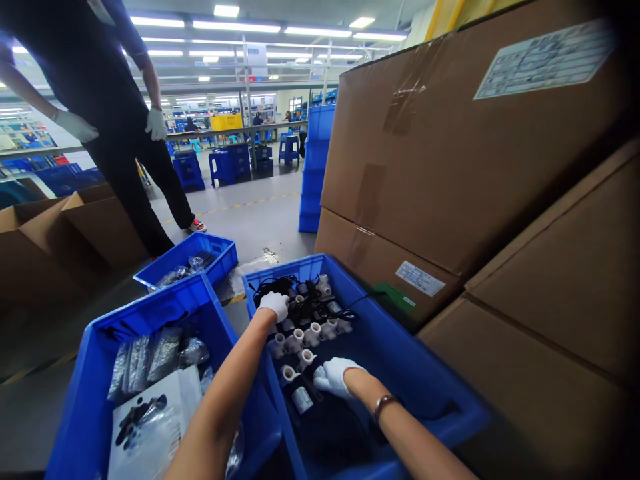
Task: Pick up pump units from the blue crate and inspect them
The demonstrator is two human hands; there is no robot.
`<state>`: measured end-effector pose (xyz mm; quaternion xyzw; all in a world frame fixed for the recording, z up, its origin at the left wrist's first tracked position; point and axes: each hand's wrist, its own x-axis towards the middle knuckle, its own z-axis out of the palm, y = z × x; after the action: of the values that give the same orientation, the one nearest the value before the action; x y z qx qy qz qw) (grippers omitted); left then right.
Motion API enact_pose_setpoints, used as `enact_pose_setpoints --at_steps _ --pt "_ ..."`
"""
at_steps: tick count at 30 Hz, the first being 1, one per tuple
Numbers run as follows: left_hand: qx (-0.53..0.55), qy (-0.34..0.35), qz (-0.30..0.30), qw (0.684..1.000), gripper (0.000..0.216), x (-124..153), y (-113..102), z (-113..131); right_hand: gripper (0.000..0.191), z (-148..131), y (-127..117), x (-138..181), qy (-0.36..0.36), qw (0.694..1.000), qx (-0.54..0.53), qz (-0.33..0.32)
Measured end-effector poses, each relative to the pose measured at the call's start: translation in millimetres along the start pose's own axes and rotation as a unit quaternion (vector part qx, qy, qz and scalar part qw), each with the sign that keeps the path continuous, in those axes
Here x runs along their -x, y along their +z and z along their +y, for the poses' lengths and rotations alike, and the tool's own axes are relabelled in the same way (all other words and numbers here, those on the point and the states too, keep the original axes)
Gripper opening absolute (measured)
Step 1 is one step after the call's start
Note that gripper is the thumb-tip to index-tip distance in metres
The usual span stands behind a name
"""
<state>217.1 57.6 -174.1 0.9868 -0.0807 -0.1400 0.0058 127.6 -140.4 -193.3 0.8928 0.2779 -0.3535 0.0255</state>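
Both hands wore white gloves and reached into a blue bin point(400, 347) full of small white parts point(306, 337) and black cords point(280, 285). The left hand point(274, 305) lay curled on the cords at the far end; whether it gripped them was hard to tell. The right hand point(336, 376) rested near 1 white part point(303, 399), fingers bent, holding nothing clear. Another person point(105, 113) stood nearby.
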Motion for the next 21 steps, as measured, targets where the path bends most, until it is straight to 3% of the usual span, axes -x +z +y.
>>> enact_pose_setpoints --at_steps 11,16,18,19,21 --pt "0.004 0.0 0.005 1.0 0.034 -3.0 3.1 -1.9 0.036 -4.2 -7.1 15.7 0.025 0.998 -0.05 0.016" --pt "0.008 0.003 0.029 1.0 0.033 0.9 0.0 1.3 0.045 -2.7 -15.2 44.1 0.038 0.99 -0.081 0.106" --pt "0.015 0.016 0.053 0.998 0.033 8.0 -4.3 5.9 0.049 5.5 -8.4 71.1 0.04 0.968 -0.154 0.193" --pt "0.021 0.027 0.069 0.997 0.032 13.6 -6.9 8.9 0.052 12.5 0.4 87.1 0.042 0.943 -0.221 0.245" --pt "0.036 0.057 0.103 0.992 0.03 29.2 -12.2 15.9 0.058 32.0 29.6 120.2 0.058 0.853 -0.392 0.339"
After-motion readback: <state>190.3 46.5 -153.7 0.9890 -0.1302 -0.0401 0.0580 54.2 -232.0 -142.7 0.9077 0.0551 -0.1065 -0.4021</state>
